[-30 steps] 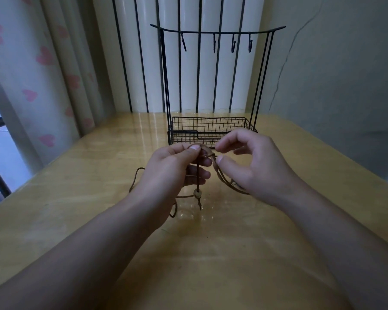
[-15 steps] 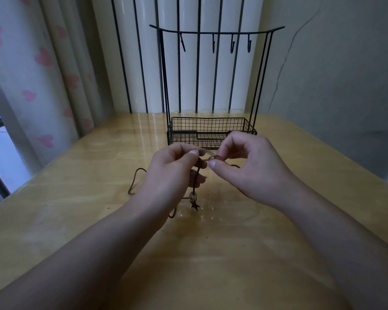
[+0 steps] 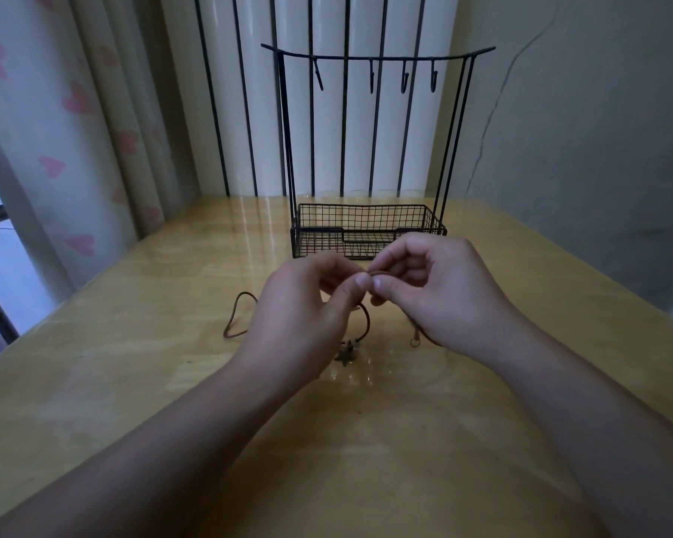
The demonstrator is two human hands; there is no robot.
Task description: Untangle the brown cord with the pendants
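Two bare hands meet above the middle of a glossy wooden table (image 3: 133,382), seen from the person's own head. The left hand (image 3: 307,308) has its fingers curled, and its thumb and forefinger pinch a brown cord (image 3: 367,324) at the point where the hands come together. The right hand (image 3: 440,293) is curled the same way and pinches the cord just beside the left fingertips, so the two thumbs almost touch.

From the pinched point one strand of the cord hangs down to the table between the wrists, ending in a small dark star pendant (image 3: 346,355) that lies on the tabletop. Another stretch of cord forms a loop on the table to the left of the left hand. A small ring (image 3: 415,341) hangs on a strand below the right hand, near the table.

Behind the hands stands a black wire rack (image 3: 370,60) with a top bar carrying four small hooks, none with anything on it. At its foot is a shallow wire mesh basket (image 3: 311,242); nothing can be made out inside it, though the hands hide part of its front. A curtain with pink hearts (image 3: 74,102) hangs at the left.
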